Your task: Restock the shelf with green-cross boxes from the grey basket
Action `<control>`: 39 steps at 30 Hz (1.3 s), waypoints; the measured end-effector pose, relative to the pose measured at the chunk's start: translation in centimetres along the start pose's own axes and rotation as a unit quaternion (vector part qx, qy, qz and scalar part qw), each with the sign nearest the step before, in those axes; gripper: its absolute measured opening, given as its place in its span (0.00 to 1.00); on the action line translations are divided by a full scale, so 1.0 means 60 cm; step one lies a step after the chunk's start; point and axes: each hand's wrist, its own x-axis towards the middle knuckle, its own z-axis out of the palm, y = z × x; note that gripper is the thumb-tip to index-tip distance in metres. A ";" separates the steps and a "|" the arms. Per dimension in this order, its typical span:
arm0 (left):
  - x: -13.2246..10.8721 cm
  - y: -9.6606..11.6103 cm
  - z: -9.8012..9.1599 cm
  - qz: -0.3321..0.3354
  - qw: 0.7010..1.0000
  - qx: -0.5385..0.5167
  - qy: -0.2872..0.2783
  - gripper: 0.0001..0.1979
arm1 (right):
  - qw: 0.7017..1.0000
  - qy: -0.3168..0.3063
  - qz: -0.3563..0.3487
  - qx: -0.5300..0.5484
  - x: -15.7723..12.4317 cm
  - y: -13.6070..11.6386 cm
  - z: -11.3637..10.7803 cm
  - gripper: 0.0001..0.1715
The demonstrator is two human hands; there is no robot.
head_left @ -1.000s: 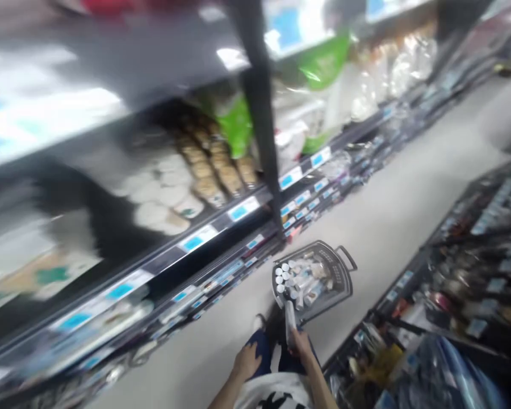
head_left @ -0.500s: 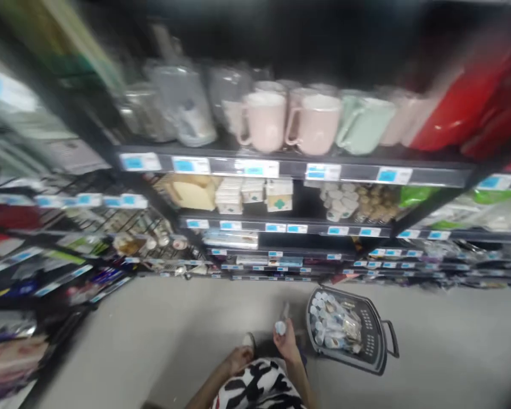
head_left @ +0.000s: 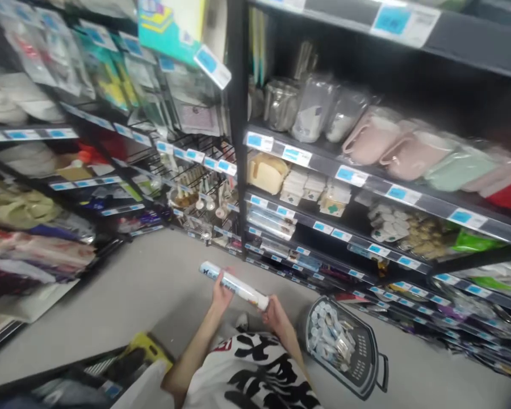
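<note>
A long white roll [head_left: 241, 288] with blue print, tube-shaped and wrapped, is held level in front of my body. My left hand [head_left: 222, 291] is closed round it toward its left end. At the roll's right end my right hand [head_left: 274, 313] has its fingers wrapped about the tip. To the right, on the floor, stands a dark grey basket [head_left: 368, 355] with a handle. Inside it lies a heap of small packaged goods [head_left: 330, 336], several with round white ends; their exact kind is too blurred to tell.
Ahead runs a dark shelf unit with pink mugs [head_left: 372, 136], wrapped pitchers [head_left: 313, 108] and wooden-looking packs. Utensils hang on racks [head_left: 200, 199] to the left. Folded textiles [head_left: 38, 250] fill the left shelves. A yellow-edged stand [head_left: 147, 349] is at the lower left.
My view has turned left. The roll, seen nearly end-on in my right hand before, now lies crosswise, and my left hand has come up from my lap to grip it too.
</note>
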 end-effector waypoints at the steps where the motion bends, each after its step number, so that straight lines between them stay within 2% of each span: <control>1: -0.001 0.008 0.003 0.007 1.000 -0.006 0.012 0.10 | 1.000 0.014 0.015 0.001 0.001 0.008 0.003 0.24; 5: 0.001 0.022 -0.001 0.016 0.999 -0.027 0.019 0.09 | 0.997 0.054 0.051 0.007 0.006 0.020 0.015 0.24; 11: 0.006 0.031 -0.003 0.027 0.998 -0.055 0.003 0.08 | 0.997 0.056 0.045 -0.001 0.013 0.007 0.027 0.23; 20: 0.000 0.033 -0.017 0.005 0.996 -0.084 0.001 0.10 | 0.995 0.075 0.058 0.019 0.008 0.022 0.033 0.21; 26: -0.009 0.044 -0.014 -0.017 0.993 -0.103 -0.053 0.18 | 0.993 0.115 0.034 0.019 0.008 0.020 0.031 0.23; 30: -0.012 0.044 -0.007 -0.012 0.992 -0.097 -0.082 0.19 | 0.987 0.156 0.010 0.019 0.010 0.016 0.022 0.24; 39: 0.001 0.031 -0.026 0.035 0.997 -0.058 0.031 0.17 | 0.975 0.217 -0.048 0.023 0.004 0.035 0.013 0.18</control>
